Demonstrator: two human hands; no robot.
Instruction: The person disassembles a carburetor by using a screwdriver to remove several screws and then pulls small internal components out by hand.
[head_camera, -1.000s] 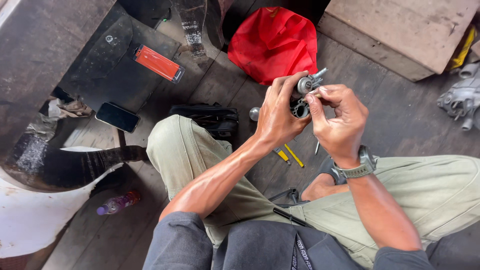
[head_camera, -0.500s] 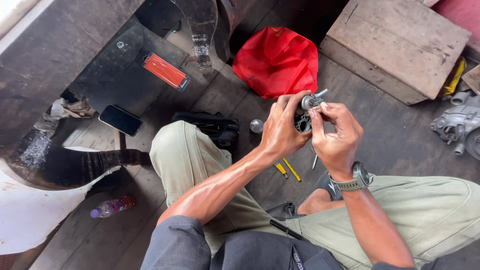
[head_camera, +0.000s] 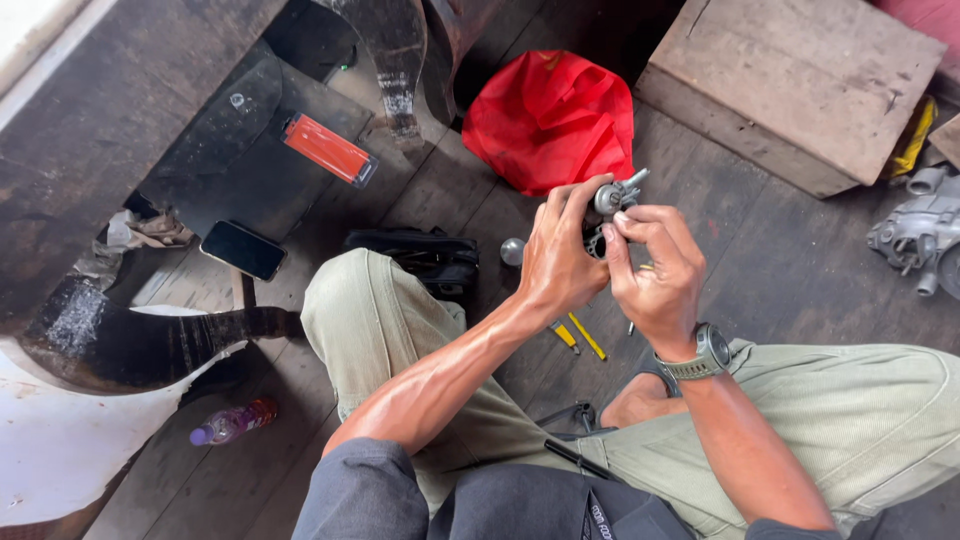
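Small grey metal engine part with a protruding lever (head_camera: 612, 200) sat between both hands, held above the dark plank floor (head_camera: 780, 270). Left hand (head_camera: 556, 258) was wrapped around its near side, fingers clamped on it. Right hand (head_camera: 655, 265) pinched the top with thumb and fingertips closed on it. Crumpled red plastic bag (head_camera: 550, 115) lay just beyond the hands; yellow-handled tools (head_camera: 578, 335) below them; black smartphone (head_camera: 242, 249) well to the left.

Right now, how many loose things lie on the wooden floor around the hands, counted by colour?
Red: 2, the red bag and the red flat case
Yellow: 2, the yellow tools
Black: 2, the phone and the black pouch
Purple: 1, the bottle
Total: 7
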